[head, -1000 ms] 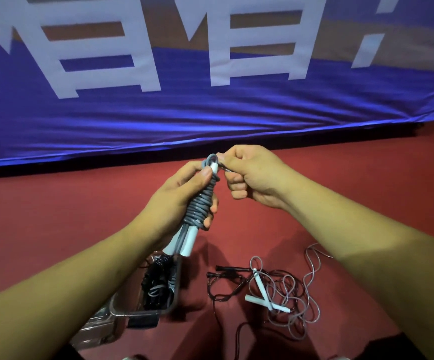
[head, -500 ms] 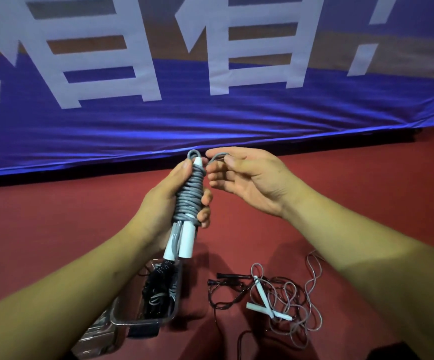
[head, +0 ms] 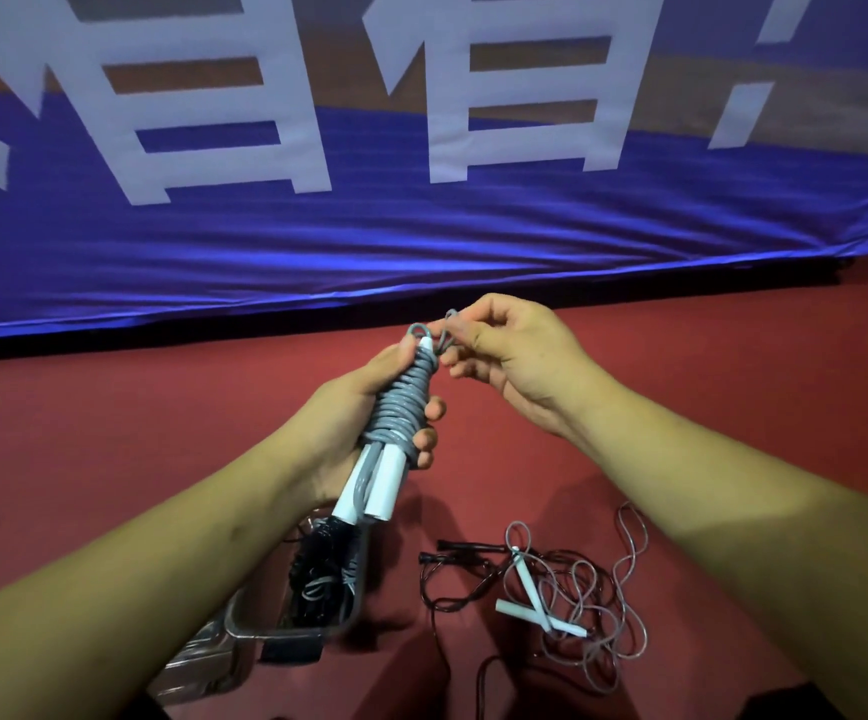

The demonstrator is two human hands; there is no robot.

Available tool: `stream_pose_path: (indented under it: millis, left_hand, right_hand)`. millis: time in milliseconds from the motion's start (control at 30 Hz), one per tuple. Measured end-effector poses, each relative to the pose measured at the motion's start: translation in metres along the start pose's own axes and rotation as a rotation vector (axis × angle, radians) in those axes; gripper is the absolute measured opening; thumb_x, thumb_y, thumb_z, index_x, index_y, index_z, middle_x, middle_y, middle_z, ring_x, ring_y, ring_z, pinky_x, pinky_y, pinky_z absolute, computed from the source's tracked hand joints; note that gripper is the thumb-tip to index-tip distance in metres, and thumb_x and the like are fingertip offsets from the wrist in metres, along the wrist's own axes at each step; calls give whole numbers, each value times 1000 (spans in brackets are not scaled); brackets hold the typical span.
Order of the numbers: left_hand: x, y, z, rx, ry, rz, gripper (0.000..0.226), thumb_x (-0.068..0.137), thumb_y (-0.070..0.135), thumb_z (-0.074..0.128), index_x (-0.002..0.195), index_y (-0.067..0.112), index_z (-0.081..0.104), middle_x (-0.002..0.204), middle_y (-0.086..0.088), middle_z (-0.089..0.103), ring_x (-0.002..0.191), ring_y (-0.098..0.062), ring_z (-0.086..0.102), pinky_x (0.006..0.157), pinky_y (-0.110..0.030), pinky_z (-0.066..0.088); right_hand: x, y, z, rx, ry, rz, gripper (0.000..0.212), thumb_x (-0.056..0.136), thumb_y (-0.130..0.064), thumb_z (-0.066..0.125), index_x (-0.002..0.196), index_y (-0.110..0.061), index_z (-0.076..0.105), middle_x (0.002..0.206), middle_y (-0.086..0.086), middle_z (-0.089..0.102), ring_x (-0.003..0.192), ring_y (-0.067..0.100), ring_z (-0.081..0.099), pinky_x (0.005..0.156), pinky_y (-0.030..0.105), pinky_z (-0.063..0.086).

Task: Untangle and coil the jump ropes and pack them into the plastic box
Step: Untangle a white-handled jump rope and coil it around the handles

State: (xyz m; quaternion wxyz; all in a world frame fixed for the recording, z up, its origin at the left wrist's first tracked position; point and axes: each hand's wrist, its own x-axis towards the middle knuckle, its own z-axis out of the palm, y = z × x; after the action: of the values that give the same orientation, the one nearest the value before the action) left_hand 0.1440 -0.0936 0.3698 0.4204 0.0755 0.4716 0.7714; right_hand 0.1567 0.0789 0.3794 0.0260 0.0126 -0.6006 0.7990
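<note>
Two tangled ropes (head: 525,582) lie beside the box (head: 286,637)

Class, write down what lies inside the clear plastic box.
A coiled black jump rope with some grey cord lies inside the plastic box. The forearm of the left hand, which grips a grey jump rope, covers the box's left side, hiding anything there.

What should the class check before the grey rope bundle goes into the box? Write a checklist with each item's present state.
1. Grip: the left hand holds the coiled grey jump rope: ok.
2. The right hand pinches its end loop: ok.
3. That loop secured under the coils: not ok, held free.
4. Room in the plastic box beside the black rope: cannot tell.
5. The tangled ropes sorted: not ok.
</note>
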Motion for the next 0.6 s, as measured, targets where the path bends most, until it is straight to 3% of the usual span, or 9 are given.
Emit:
stream_pose_path:
  millis: [133, 267, 367, 467, 600]
  left_hand:
    - [0, 3, -2, 25, 2, 35, 21, 93, 43, 52, 104, 29, 63, 77, -10, 59, 46, -22, 53, 48, -29, 51]
    - [1, 6, -5, 38, 30, 70, 23, 91, 42, 53, 103, 36, 72, 82, -11, 65, 45, -21, 53, 47, -29, 52]
    - [2, 7, -5, 37, 7, 48, 22, 96, 40, 49, 100, 32, 69, 74, -7, 54, 44, -22, 51, 47, -29, 51]
    - [3, 6, -5, 50, 26, 21, 23, 95, 45, 51, 102, 27, 63, 71, -7, 52, 43, -22, 51, 47, -29, 51]
    - [2, 6, -7, 41, 94, -23, 41, 94, 59, 44, 102, 20, 56, 69, -10, 54, 43, -24, 52, 47, -30, 50]
  right_hand:
    - [2, 1, 0, 158, 25, 24, 4, 91, 4, 55, 90, 7, 57, 91, 22, 65, 64, 16, 66, 64, 22, 57]
    - [2, 3, 2, 127, -18, 28, 11, 90, 12, 51, 100, 13, 58, 95, 22, 65, 73, 18, 70, 75, 23, 58]
    - [2, 1, 4, 57, 14, 1, 8, 90, 12, 53, 95, 10, 58, 89, 20, 66, 69, 18, 69, 71, 23, 58]
    - [4, -1, 5, 25, 71, 5, 19, 84, 12, 62, 101, 5, 56, 84, 22, 66, 63, 20, 69, 64, 22, 57]
    - [5, -4, 5, -252, 70, -60, 13, 78, 11, 70, 90, 7, 65, 69, 12, 66, 53, 14, 66, 60, 21, 56]
